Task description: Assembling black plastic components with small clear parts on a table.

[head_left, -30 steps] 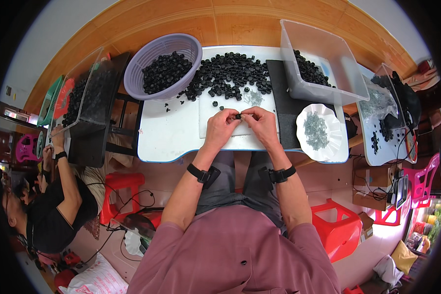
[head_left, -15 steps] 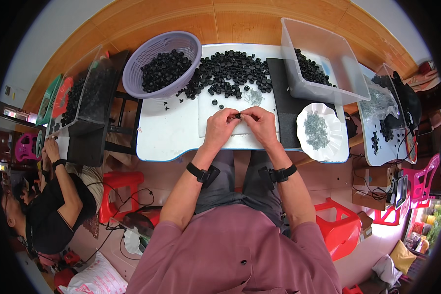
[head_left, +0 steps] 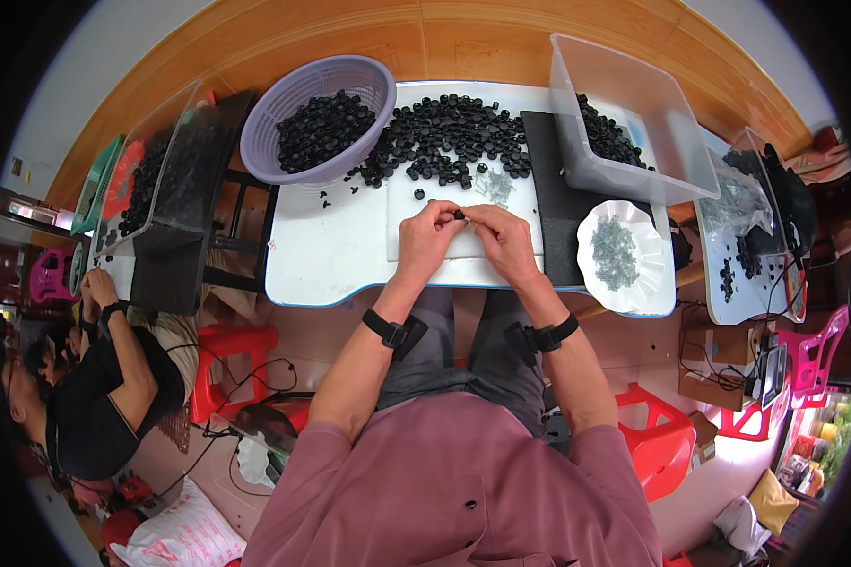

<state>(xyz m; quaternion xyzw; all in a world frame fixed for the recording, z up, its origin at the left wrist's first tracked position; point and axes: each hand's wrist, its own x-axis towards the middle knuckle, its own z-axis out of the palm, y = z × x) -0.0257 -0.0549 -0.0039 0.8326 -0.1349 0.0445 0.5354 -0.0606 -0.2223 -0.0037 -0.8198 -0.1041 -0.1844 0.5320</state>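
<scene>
On the near side of the white mat (head_left: 463, 248), the left hand (head_left: 425, 238) pinches a small black part (head_left: 460, 215) between thumb and fingertip, just above the mat's surface. The right hand (head_left: 507, 241) meets it from the right with thumb and finger drawn close together; whether they grip the part too, or some tiny piece against it, I cannot tell, since the fingers hide it. The likeliest slip is here: a part this small could twist or spring out if the two hands press out of line, and the table's front edge (head_left: 336, 300) lies just nearer than the mat, so it might roll to the floor. On the mat's left, a loose black part (head_left: 419, 194) sits near the left hand, where a careless knuckle could nudge it. Toward the mat's far right, the scattered clear pieces (head_left: 494, 188) could be swept about by the right wrist or picked up two at once. Right of the mat, the white fluted dish (head_left: 649, 250) stands near the front edge; a catching forearm might tip it. At the mat's far edge and beyond, the heap of black parts (head_left: 454, 132) is loose enough to slide forward if bumped.
</scene>
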